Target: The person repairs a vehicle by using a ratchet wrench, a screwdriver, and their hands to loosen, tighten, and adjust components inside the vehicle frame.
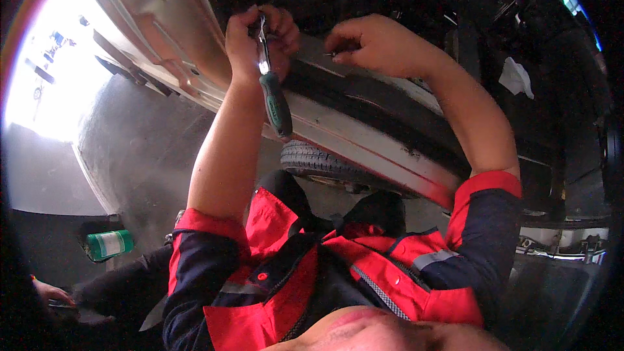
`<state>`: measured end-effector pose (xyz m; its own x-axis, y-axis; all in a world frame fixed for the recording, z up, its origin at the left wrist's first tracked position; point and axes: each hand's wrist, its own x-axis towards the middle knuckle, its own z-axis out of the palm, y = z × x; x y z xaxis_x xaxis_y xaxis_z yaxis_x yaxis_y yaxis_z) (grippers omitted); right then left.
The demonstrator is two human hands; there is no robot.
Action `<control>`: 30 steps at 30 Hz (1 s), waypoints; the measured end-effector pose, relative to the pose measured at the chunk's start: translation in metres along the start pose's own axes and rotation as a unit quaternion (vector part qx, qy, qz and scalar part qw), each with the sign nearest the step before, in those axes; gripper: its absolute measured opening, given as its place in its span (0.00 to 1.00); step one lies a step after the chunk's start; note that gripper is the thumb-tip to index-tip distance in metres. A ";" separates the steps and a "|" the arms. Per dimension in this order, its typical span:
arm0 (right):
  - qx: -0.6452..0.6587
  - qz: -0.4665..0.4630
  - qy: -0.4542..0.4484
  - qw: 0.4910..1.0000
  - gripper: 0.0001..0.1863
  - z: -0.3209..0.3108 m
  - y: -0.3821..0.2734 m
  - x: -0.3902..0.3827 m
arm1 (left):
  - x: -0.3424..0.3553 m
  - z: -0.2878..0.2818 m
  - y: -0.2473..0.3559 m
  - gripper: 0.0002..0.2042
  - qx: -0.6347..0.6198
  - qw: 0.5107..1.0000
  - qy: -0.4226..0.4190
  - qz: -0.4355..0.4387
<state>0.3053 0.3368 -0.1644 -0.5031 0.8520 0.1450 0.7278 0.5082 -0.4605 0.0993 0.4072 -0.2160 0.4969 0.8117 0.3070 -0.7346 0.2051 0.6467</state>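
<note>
My left hand [237, 49] is raised beside the car's open doorway, its fingers curled round the metal head end of a ratchet wrench [277, 105]. The wrench's dark green handle hangs down past my wrist, with the chrome shaft bright above it. To its right, over the door sill [370, 140], my right hand [387, 45] is closed in a pinch. A small dark tip shows at those fingertips, too small to name. The two hands are apart, and the palm side of the right one is hidden.
A pale car door panel [156, 19] stands at the left. Below the sill lies a tyre [318, 159]. White crumpled paper [517, 78] rests in the dark car interior at right. A green container [109, 245] and another person's hand [52, 292] are at lower left.
</note>
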 end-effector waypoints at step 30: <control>-0.057 0.006 0.124 0.991 0.21 -0.012 -0.028 0.013 | 0.001 0.036 -0.020 0.25 0.559 0.799 0.159 0.157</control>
<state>0.2844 0.3353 -0.1392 -0.3744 0.8561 0.3564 0.7883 0.4962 -0.3637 0.1313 0.3845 -0.2039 0.0958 0.8616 0.4985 0.1593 -0.5077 0.8467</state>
